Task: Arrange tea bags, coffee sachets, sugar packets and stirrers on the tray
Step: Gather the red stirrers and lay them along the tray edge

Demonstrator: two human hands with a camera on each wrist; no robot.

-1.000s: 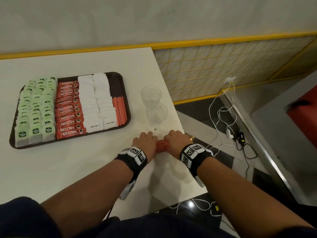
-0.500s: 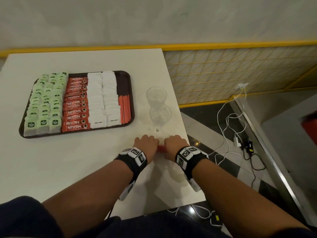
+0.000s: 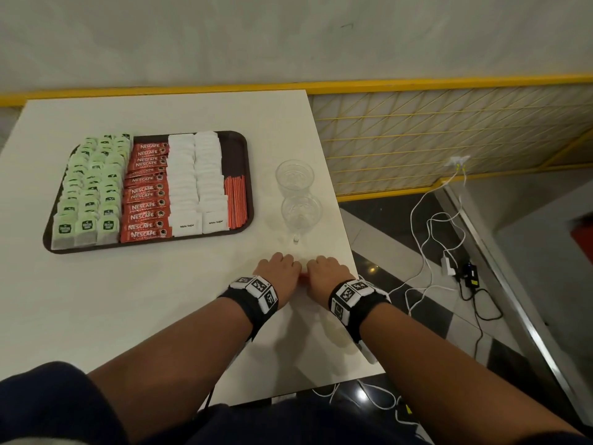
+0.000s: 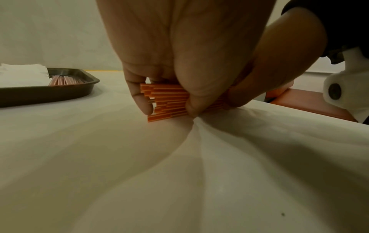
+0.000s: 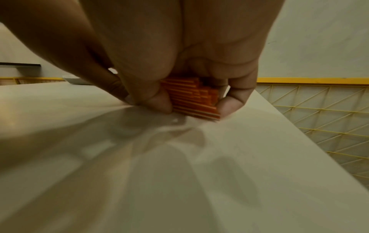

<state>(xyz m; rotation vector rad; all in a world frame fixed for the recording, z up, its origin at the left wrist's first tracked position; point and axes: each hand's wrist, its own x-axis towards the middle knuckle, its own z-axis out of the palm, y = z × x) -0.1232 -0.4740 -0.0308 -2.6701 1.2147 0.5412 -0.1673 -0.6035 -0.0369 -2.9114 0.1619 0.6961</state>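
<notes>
A dark tray point(image 3: 248, 187) on the white table holds rows of green tea bags point(image 3: 91, 194), red coffee sachets point(image 3: 146, 194), white sugar packets point(image 3: 195, 184) and a strip of orange stirrers point(image 3: 236, 200). Near the table's right front, both hands grip one bundle of orange stirrers point(image 4: 167, 102) point(image 5: 191, 97) lying on the table. My left hand point(image 3: 279, 271) holds its left end, fingers curled round it. My right hand point(image 3: 325, 274) holds the right end the same way. From the head view only a sliver of the bundle point(image 3: 303, 277) shows between the hands.
Two clear glass cups point(image 3: 294, 176) point(image 3: 301, 211) stand just beyond the hands, right of the tray. The table's right edge point(image 3: 353, 252) runs close by my right hand. White cables point(image 3: 426, 226) lie on the floor beyond it, below a yellow lattice fence point(image 3: 449, 133).
The two hands have drawn closer together along the stirrer bundle, so less of it shows between them. The head view has shifted slightly.
</notes>
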